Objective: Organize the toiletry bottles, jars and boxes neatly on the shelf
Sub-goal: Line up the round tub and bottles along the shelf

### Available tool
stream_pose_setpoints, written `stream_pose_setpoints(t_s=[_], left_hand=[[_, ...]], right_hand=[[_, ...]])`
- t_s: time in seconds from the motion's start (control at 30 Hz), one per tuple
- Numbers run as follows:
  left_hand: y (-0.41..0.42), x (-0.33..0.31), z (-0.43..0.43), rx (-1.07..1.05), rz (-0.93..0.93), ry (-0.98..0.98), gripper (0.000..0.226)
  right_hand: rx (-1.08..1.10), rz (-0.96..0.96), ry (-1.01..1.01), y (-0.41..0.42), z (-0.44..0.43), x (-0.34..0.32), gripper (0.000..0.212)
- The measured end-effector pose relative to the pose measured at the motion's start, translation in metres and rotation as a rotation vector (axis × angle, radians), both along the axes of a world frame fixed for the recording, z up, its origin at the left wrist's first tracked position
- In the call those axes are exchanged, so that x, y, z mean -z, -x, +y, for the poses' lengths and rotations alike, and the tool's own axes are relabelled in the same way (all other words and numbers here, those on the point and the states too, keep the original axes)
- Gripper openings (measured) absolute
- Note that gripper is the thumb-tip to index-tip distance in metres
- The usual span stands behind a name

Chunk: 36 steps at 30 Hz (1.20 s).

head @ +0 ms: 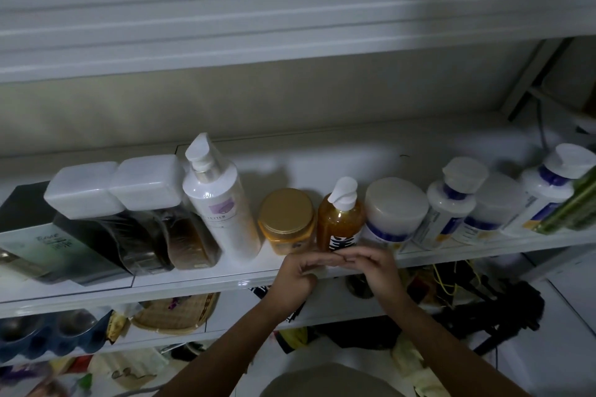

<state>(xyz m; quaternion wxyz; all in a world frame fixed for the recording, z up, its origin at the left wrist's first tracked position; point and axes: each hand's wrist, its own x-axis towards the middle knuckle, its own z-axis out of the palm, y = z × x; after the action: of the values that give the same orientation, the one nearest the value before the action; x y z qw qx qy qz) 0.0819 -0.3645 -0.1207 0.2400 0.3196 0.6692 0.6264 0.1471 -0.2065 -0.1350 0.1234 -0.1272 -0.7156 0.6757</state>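
A row of toiletries stands on the white shelf. From the left: dark boxes, two white-capped bottles, a tall white pump bottle, a gold-lidded jar, an amber pump bottle, a white jar and several white and blue bottles. My left hand and my right hand meet at the shelf's front edge, just below the amber bottle. Their fingertips touch each other and hold nothing.
An upper shelf hangs close overhead. Green items sit at the far right end. Below are a woven basket, a blue tray, tangled cables and dark gear.
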Motion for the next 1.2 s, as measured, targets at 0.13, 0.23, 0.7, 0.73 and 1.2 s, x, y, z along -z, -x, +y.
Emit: stream_pose_setpoints(t_s=[0.13, 0.23, 0.7, 0.73, 1.2], left_hand=[[0.004, 0.003, 0.009, 0.010, -0.034, -0.026, 0.068], [0.007, 0.007, 0.013, -0.003, -0.061, -0.025, 0.064], [0.006, 0.010, 0.016, -0.040, -0.088, -0.005, 0.068], [0.005, 0.011, 0.016, -0.040, -0.095, -0.001, 0.068], [-0.018, 0.000, 0.075, 0.017, -0.017, 0.036, 0.059]], right_hand=[[0.035, -0.007, -0.028, 0.007, 0.005, 0.005, 0.032], [0.044, -0.016, -0.058, 0.013, 0.006, 0.009, 0.027], [0.017, -0.030, -0.073, 0.014, 0.008, 0.010, 0.026], [0.010, -0.030, -0.058, 0.014, 0.009, 0.009, 0.026], [0.084, 0.021, 0.062, -0.030, 0.067, -0.014, 0.034]])
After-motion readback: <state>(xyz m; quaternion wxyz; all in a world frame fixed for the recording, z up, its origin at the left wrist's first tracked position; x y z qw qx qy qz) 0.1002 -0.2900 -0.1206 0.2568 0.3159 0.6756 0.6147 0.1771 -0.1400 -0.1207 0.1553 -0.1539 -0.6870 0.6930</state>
